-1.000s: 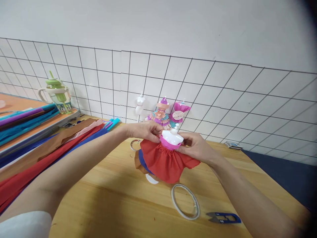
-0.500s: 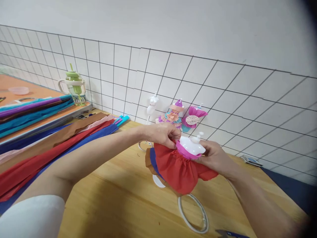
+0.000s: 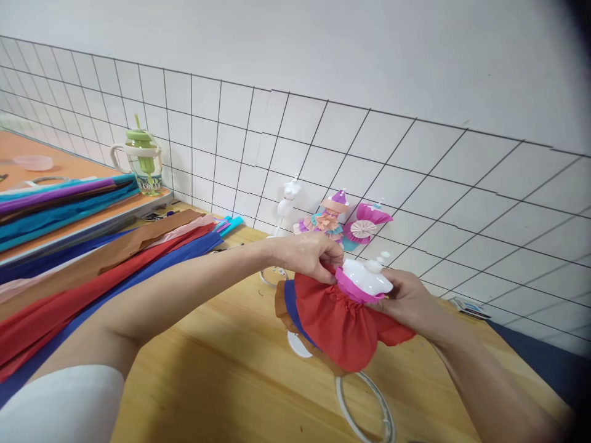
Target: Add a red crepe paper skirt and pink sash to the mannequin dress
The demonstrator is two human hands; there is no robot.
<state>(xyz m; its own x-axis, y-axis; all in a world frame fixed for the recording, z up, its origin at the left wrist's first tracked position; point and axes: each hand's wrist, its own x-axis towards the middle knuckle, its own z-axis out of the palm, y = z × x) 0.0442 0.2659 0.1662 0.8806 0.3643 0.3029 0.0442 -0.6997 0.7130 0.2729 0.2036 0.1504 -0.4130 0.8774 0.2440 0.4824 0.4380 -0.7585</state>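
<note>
One mannequin, its pink band pinched by left hand and right hand, fronts three others.

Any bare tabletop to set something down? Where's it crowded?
Biggest: the wooden table in front, between left arm, red skirt and white ring. Smaller: a strip between the ring and right arm. Crowded: left side, under cloth strips; back, where small dummies stand along the wall.
</note>
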